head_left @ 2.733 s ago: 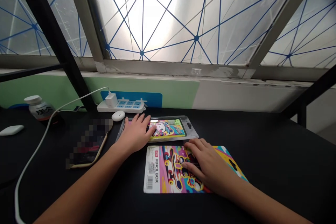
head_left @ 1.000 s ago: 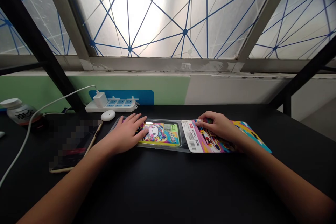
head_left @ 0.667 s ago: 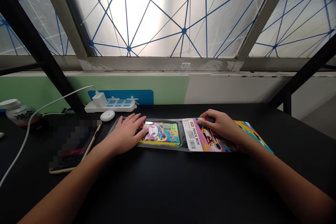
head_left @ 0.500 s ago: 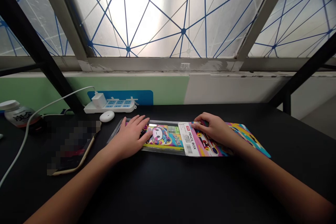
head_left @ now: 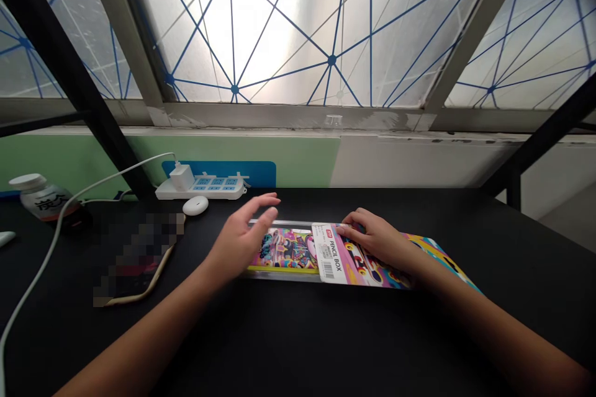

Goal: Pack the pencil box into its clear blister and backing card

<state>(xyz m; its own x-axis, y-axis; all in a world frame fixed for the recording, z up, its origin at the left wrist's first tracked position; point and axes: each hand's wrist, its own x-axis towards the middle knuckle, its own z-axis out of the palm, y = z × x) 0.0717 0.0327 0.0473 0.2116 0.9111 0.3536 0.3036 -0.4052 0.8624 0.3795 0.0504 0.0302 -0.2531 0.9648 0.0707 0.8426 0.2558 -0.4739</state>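
Note:
My left hand [head_left: 244, 236] is raised with its fingers apart, just above the left end of a clear plastic pack [head_left: 284, 276]. Inside the pack lies a colourful printed pencil box [head_left: 284, 250]. My right hand [head_left: 372, 240] grips a printed cardboard "PENCIL BOX" card [head_left: 331, 254], its fingers curled over the card's upper edge. The card's left end overlaps the right end of the pack. My right palm hides the card's middle.
The black table [head_left: 298, 335] holds a white power strip [head_left: 200, 188] with a plugged-in charger, a small white oval case [head_left: 195, 205], and a capped bottle [head_left: 44, 193]. A pixelated phone [head_left: 135, 257] lies to the left. A white cable [head_left: 46, 260] runs along the left side.
My left hand has lifted off the pack. The card has slid left over the pack. The print showing through the plastic has changed from a panda design to a busy multicoloured one.

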